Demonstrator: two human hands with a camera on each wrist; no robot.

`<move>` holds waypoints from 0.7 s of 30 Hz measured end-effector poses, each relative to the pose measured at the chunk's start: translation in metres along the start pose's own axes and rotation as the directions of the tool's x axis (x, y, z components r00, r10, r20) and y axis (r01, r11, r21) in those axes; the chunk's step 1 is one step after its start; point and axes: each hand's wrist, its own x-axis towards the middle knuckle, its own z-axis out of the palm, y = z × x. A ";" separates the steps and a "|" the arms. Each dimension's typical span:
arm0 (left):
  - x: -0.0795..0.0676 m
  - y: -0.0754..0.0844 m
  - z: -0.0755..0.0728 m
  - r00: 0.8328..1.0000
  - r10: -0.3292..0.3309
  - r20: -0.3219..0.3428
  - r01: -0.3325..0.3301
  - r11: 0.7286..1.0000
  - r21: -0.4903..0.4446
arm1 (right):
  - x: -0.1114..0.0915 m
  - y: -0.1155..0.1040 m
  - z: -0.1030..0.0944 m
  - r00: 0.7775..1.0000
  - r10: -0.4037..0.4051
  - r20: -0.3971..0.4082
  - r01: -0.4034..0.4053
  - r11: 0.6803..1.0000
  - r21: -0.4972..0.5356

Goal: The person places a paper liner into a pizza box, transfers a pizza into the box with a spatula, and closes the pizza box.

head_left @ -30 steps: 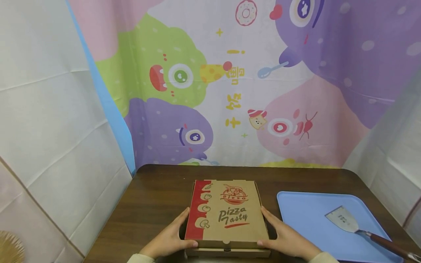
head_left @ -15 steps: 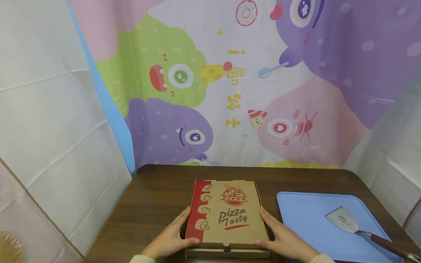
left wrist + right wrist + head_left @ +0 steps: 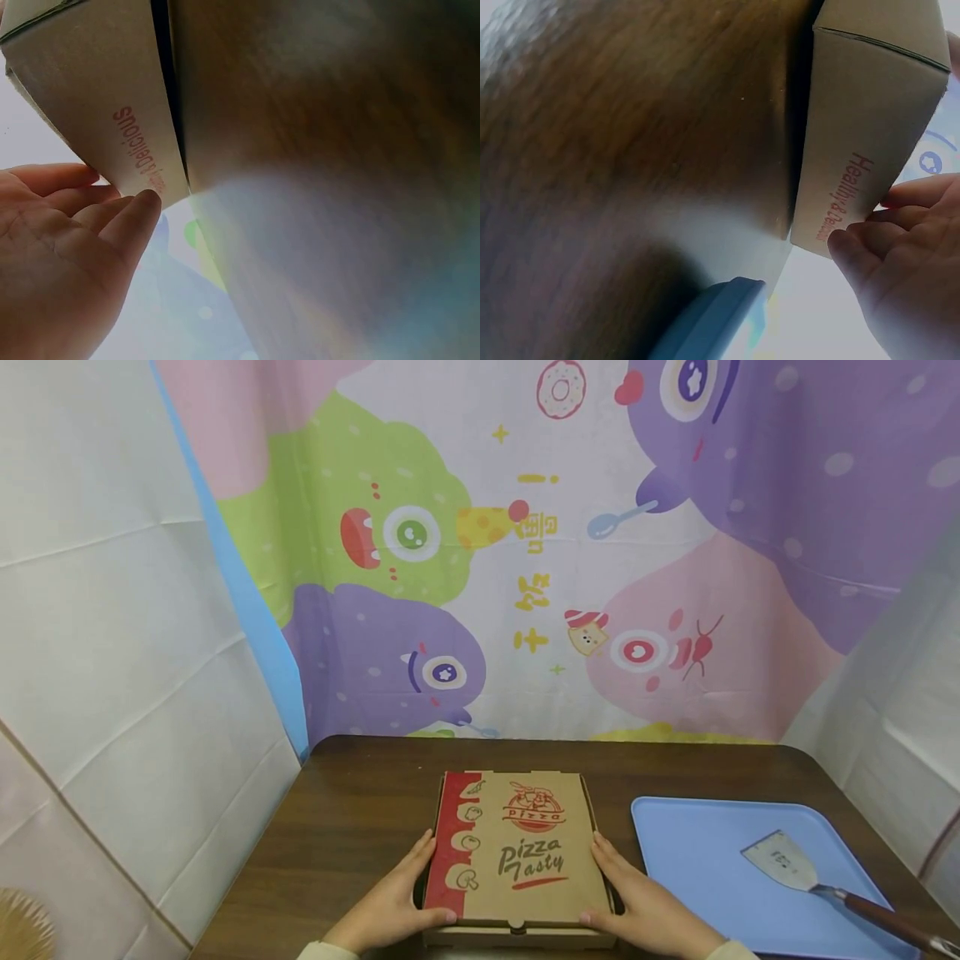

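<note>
A brown cardboard pizza box (image 3: pixel 540 893) with a red printed band lies on the table, its lid down. My left hand (image 3: pixel 384 903) holds the lid's near left corner, thumb at the front edge and fingers along the side. At the near right corner my right hand (image 3: pixel 651 903) holds it in the same way. In the left wrist view, fingertips of the left hand (image 3: pixel 64 255) touch the lettered side wall of the pizza box (image 3: pixel 90 97). The right wrist view has the right hand (image 3: pixel 919 259) against the opposite wall of the box (image 3: pixel 877 112). The inside is hidden.
To the right, a light blue tray (image 3: pixel 697 868) carries a metal pizza server (image 3: pixel 783 862) with a dark handle that reaches over the near edge. The dark wooden table (image 3: pixel 337 810) ends at a cartoon-print curtain (image 3: pixel 540 693). Pale cloth (image 3: pixel 112 568) hangs at the left.
The lid's front edge has come down, and the gap above the lower part of the box has narrowed. Both thumbs have moved slightly down with it. Tray and server stay put.
</note>
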 end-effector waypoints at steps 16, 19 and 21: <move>0.004 0.000 -0.002 0.997 -0.048 -0.068 0.051 0.998 0.048 | 0.005 0.004 0.001 0.999 0.027 -0.039 -0.027 1.000 0.007; 0.010 0.002 -0.007 0.987 -0.082 -0.137 0.090 0.994 0.054 | 0.009 0.001 -0.007 0.992 0.021 -0.123 -0.022 1.000 -0.010; 0.014 0.004 -0.012 0.979 -0.097 -0.179 0.108 0.992 0.057 | 0.012 -0.001 -0.014 0.982 0.015 -0.186 -0.021 0.999 -0.028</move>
